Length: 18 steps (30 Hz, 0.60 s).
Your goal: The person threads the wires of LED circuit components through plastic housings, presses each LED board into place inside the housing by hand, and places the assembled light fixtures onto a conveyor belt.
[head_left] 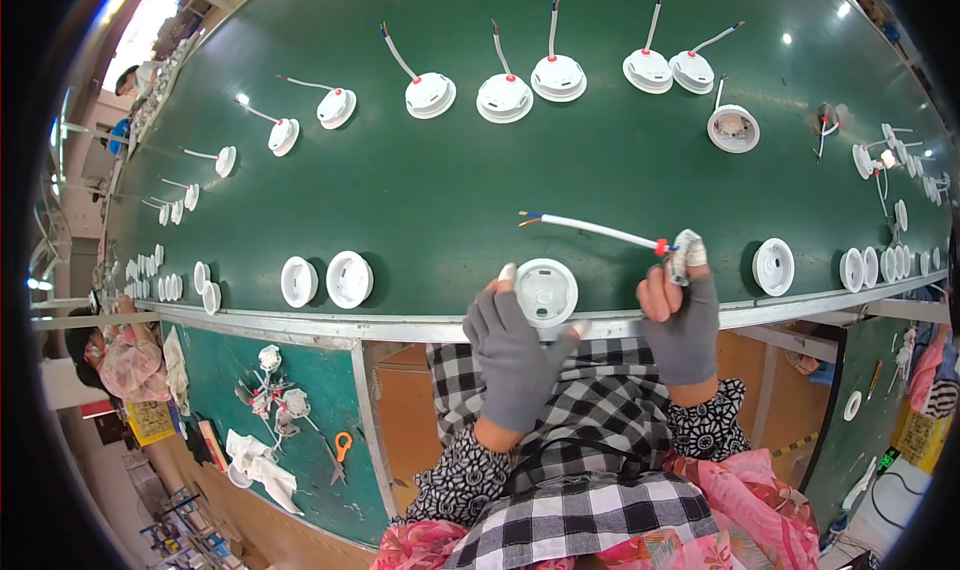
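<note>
A round white plastic housing [547,281] with small slots in its face lies at the near edge of the green table. My left hand [512,355], in a grey fingerless glove, spans its left and lower rim between finger and thumb. To its right, my right hand [680,315], gloved alike and with a white wrap on one fingertip, pinches a white cable [600,230] beside its red ring. The cable points left above the housing, ending in bare-tipped blue and brown wires. What the cable's other end joins is hidden by my fingers.
Several white housings with cables [430,96] form an arc across the far table. Plain white housings [350,280] stand along the near edge on both sides. Orange-handled scissors [343,445] and a white cloth [262,467] lie on a lower green surface. Another person [130,355] sits at left.
</note>
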Motion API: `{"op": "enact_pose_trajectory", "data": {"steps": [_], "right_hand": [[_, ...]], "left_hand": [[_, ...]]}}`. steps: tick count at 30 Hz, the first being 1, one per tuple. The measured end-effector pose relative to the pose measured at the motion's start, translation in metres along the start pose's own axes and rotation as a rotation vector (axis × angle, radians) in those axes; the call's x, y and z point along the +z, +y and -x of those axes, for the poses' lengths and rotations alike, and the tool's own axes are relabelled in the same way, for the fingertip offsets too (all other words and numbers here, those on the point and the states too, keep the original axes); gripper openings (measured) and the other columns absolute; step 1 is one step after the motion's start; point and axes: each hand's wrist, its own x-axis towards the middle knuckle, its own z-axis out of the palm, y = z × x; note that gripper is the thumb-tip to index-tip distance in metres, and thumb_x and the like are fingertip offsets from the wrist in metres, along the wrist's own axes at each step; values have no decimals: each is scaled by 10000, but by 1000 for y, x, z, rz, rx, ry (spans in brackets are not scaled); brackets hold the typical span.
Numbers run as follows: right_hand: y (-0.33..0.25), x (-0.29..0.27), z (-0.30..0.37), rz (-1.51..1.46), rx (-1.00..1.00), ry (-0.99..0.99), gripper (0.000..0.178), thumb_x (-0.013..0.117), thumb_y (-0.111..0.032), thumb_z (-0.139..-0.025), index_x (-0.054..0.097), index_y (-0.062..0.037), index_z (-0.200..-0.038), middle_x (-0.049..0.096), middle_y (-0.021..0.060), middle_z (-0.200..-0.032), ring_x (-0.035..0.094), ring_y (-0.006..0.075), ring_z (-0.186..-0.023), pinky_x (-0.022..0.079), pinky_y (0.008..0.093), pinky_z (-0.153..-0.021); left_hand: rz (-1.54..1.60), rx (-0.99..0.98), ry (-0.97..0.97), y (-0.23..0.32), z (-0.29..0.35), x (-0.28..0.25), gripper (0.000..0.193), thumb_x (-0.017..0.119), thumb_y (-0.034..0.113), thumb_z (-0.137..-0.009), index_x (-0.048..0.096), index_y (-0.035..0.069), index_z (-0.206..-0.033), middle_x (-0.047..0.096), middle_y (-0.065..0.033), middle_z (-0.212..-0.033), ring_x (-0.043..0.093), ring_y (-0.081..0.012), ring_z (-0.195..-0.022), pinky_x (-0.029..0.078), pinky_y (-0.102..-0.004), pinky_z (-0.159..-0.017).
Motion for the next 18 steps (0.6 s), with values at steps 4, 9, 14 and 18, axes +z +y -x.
{"op": "enact_pose_trajectory", "data": {"steps": [4, 9, 14, 18], "right_hand": [[-4, 8, 6, 31, 63, -9, 209, 486, -285, -1011, 479, -116, -889, 339, -37, -576, 371, 89, -509, 291, 244, -505], [-11, -4, 14, 42, 63, 33, 202, 498, -290, -1004, 489, -118, -898, 324, -48, -555, 363, 82, -496, 282, 242, -497], [-13, -10, 24, 36, 47, 58, 197, 517, -295, -993, 499, -119, -907, 335, -54, -545, 381, 79, -492, 291, 236, -496], [-17, -8, 30, 76, 79, 197, 207, 502, -293, -1000, 477, -119, -891, 336, -53, -549, 423, 86, -503, 335, 223, -510]], "left_hand": [[76, 314, -366, -41, -42, -8, 969, 846, 301, -660, 336, 8, -1430, 458, -192, -1279, 463, -366, -1194, 380, -454, -1021], [117, 288, -319, -33, -48, -21, 985, 846, 382, -651, 352, 30, -1426, 435, -161, -1364, 441, -331, -1246, 327, -458, -1065], [59, 182, -234, -27, -45, 8, 1007, 877, 394, -614, 369, 44, -1410, 483, -129, -1270, 392, -322, -1268, 246, -460, -1109], [-33, 203, -262, -17, -53, 5, 920, 878, 324, -627, 399, 30, -1355, 497, -123, -1246, 464, -308, -1229, 355, -451, -1064]]}}
